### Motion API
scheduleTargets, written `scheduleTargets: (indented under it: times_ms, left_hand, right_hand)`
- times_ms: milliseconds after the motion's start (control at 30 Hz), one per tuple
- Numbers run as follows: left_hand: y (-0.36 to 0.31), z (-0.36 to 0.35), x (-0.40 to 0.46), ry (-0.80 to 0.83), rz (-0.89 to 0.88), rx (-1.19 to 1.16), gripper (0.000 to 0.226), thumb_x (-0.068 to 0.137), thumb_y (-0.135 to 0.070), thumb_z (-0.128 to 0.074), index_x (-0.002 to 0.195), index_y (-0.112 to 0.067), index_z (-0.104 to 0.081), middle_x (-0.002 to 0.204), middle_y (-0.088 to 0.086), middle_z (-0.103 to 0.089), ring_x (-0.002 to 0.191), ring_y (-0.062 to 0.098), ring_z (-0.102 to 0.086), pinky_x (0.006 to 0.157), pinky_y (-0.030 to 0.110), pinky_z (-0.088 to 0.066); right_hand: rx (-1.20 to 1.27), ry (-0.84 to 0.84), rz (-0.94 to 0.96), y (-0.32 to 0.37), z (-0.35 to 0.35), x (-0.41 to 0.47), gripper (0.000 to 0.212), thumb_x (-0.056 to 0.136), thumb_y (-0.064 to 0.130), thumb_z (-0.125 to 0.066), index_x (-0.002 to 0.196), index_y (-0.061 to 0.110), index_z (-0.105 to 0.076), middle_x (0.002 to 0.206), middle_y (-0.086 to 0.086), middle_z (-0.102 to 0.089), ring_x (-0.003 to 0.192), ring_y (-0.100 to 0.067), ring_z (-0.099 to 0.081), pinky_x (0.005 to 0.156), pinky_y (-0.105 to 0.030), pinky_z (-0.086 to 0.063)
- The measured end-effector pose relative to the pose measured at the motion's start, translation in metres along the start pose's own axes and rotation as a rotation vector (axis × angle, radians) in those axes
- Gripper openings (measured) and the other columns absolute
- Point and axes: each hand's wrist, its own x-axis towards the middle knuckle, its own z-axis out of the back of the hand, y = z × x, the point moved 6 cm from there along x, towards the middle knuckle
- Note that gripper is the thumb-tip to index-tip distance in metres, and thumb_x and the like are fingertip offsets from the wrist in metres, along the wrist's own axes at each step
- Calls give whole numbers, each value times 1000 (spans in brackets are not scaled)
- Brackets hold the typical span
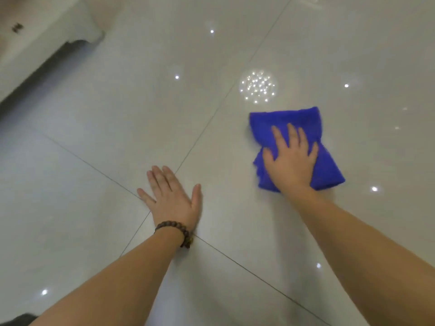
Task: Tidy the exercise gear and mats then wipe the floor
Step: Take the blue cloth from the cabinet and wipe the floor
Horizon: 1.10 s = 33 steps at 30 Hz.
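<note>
A bunched blue cloth (303, 118) lies on the glossy pale tiled floor (117, 114), right of centre. My right hand (290, 158) presses flat on the cloth with straight, spread fingers, covering its middle. My left hand (173, 198), with a brown bead bracelet on the wrist, rests palm down on the bare floor over a crossing of tile joints, fingers straight and holding nothing. No exercise gear or mats appear in this view.
A white piece of furniture (47, 31) with a dark gap under it stands at the top left. Ceiling lights reflect as bright dots on the tiles. A dark object (18, 320) peeks in at the bottom left corner.
</note>
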Motion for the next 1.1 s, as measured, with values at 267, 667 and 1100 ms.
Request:
scheduleTargets:
  times_ms: [267,667,1100]
  left_hand:
    - [0,-1,0,17,4,-14,87,91,-64,-10,151,-4,9,159,17,13,146,28,20,115,61,5]
    - [0,-2,3,6,-16,-36,88,87,-58,-29,150,2,-15,158,22,-10,148,35,-1,113,65,-6]
    - [1,-5,4,14,-36,-80,91,89,-63,-30,150,2,-13,159,22,-7,148,34,2,112,66,-8]
  right_hand:
    - [-69,80,584,71,-18,65,60,86,56,-24,143,41,-33,154,2,-32,142,-21,-26,114,-48,-11]
    - [-61,231,895,170,-34,1,59,84,51,-32,139,37,-43,149,3,-40,138,-22,-34,113,-49,-14]
    - [-100,154,632,141,-27,92,59,87,52,-27,143,39,-34,153,1,-32,142,-22,-25,115,-50,-11]
